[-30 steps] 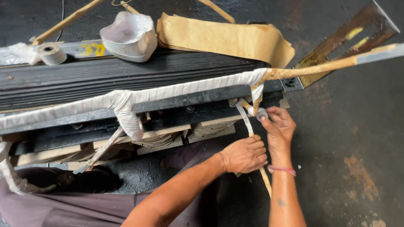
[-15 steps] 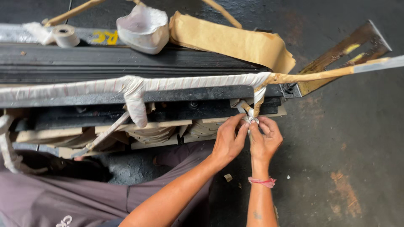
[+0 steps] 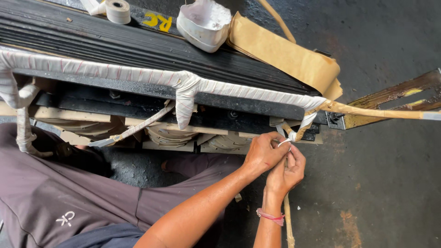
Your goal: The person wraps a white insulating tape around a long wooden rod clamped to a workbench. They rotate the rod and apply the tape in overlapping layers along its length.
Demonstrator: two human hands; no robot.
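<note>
Below the right end of the black laminated core (image 3: 138, 48), a white tape strip (image 3: 305, 120) is pinched by both hands, left (image 3: 263, 154) and right (image 3: 285, 172), pressed together. The upper bar (image 3: 115, 71) is already wrapped; this tail appears unfinished.

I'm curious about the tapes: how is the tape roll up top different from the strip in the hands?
The tape roll is wound in a ring; the white tape strip hangs loose. The tape roll lies untouched on the black ribbed block; the left hand and right hand pinch the strip. Both are whitish.
</note>
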